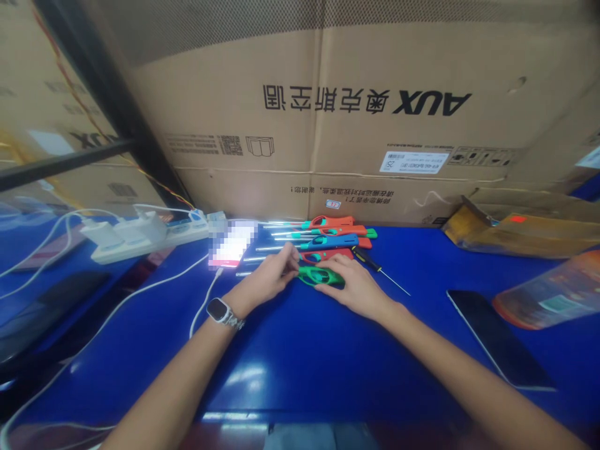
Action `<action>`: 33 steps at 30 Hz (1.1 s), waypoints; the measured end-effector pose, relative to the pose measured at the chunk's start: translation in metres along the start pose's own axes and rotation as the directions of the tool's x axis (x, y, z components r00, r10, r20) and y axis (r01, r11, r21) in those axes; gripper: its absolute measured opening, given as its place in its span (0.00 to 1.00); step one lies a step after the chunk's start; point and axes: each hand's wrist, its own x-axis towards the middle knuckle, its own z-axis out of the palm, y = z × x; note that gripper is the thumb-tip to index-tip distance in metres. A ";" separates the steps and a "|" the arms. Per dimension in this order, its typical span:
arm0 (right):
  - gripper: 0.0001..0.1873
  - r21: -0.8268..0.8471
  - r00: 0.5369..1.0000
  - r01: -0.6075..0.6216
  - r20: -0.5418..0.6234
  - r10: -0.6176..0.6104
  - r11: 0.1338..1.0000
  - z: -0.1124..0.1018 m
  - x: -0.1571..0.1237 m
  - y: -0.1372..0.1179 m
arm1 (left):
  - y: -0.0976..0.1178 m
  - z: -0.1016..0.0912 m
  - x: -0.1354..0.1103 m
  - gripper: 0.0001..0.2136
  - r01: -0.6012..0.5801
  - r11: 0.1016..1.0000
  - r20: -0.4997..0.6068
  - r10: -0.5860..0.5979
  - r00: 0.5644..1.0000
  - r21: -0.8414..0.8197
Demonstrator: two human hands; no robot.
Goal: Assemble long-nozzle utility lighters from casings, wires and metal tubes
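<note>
Gripping the green lighter [321,275] at both ends: spanning its handle at three o'clock between thumb and fingers of the right hand [356,284], apparently pinching its nose at nine with the left hand [276,270]. Lying lengthwise from nine to three between the hands, equally near to either, being touched by both. Made of smooth plastic, with an oval trigger loop. Just beyond, at twelve, see more lighters [335,242] in orange, red and blue, with slim shiny metal stems toward nine. Between two and three, find a thin-shafted screwdriver [368,259]; underneath, a glossy blue tabletop [300,362].
</note>
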 end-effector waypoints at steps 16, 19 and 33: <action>0.17 0.018 1.000 -0.015 0.009 0.015 1.000 0.006 0.000 0.004 | -0.001 -0.004 -0.002 0.11 -0.031 0.988 0.077 0.019 0.997 0.153; 0.17 -0.001 0.999 -0.006 0.035 0.006 1.000 0.005 -0.002 0.003 | -0.001 -0.005 -0.002 0.10 -0.036 0.989 0.088 0.023 0.996 0.146; 0.16 -0.056 0.998 -0.008 0.061 0.012 0.998 0.006 -0.002 0.001 | -0.002 -0.009 -0.009 0.12 -0.159 0.929 0.115 0.127 0.985 0.335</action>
